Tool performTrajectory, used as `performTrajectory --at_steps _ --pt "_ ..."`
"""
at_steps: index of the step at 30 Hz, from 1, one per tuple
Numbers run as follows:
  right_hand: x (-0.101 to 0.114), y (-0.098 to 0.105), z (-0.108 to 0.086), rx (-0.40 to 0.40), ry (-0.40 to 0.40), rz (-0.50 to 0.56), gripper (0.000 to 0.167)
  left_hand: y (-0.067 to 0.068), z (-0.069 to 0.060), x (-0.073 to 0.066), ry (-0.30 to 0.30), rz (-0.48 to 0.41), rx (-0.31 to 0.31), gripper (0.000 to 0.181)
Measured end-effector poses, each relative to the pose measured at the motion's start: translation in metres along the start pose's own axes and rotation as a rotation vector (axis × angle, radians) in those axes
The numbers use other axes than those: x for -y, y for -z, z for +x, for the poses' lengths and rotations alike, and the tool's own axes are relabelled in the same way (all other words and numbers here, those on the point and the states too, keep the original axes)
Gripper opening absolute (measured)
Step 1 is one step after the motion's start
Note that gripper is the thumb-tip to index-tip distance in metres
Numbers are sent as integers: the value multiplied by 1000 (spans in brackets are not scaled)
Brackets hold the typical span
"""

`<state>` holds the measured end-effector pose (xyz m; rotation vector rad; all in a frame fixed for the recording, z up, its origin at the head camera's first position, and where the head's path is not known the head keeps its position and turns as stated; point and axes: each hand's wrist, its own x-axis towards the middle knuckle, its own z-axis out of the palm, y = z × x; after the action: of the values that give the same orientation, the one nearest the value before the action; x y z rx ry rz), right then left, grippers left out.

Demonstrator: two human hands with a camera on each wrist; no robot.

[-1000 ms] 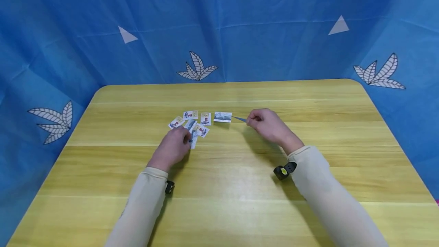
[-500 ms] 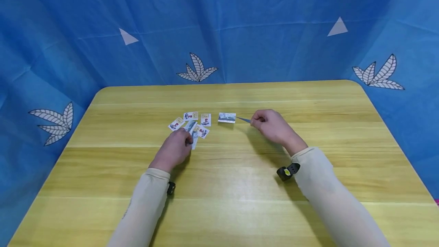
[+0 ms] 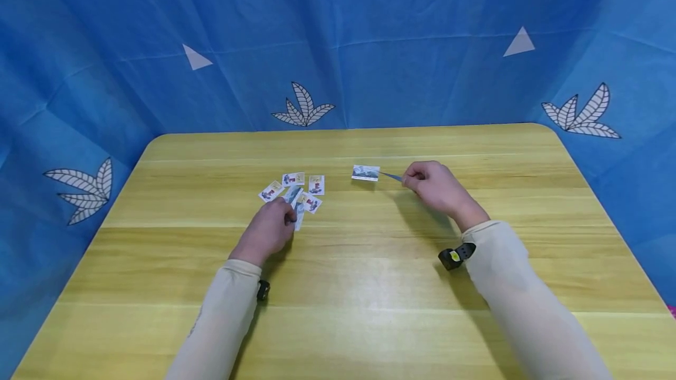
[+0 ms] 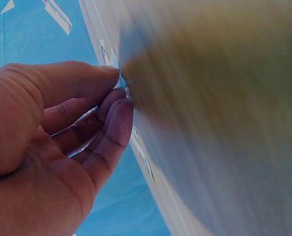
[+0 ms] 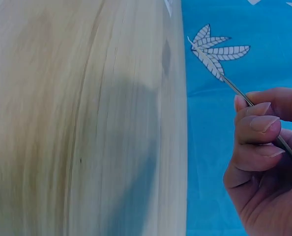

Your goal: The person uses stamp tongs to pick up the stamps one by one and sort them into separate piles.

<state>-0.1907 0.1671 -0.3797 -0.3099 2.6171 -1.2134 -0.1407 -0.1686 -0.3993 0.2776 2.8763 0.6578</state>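
In the head view my right hand (image 3: 434, 187) pinches thin tweezers (image 3: 391, 176), and a white-edged stamp-like card (image 3: 366, 172) with a grey-blue picture hangs at their tip, raised off the table. The dark shank of the tweezers (image 5: 240, 94) shows between thumb and fingers in the right wrist view. Further left, my left hand (image 3: 266, 228) rests at a spread of small cards, its fingertips loosely bent and touching the grey-blue ones (image 3: 299, 216). A gap shows between thumb and fingers of the left hand (image 4: 72, 118) in the left wrist view; the cards there are seen almost edge-on.
Several red-and-yellow picture cards lie around the left hand, among them an upright one (image 3: 316, 185), one at the back (image 3: 293, 179) and a slanted one (image 3: 271, 190). The wooden table (image 3: 348, 286) ends against a blue curtain (image 3: 369, 46) behind.
My right hand has moved right, and lately slightly away from me, carrying the tweezers and the card away from the spread. The left hand has stayed almost still.
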Motion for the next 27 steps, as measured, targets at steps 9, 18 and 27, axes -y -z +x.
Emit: performTrajectory --at_steps 9,18,27 --pt "-7 11 -1 13 -16 32 25 0 0 2 7 -3 13 8" --pt "-15 19 2 25 -43 72 26 2 0 1 23 -26 22 8" --pt "-22 20 7 38 -59 117 26 4 0 -1 51 -42 51 7"
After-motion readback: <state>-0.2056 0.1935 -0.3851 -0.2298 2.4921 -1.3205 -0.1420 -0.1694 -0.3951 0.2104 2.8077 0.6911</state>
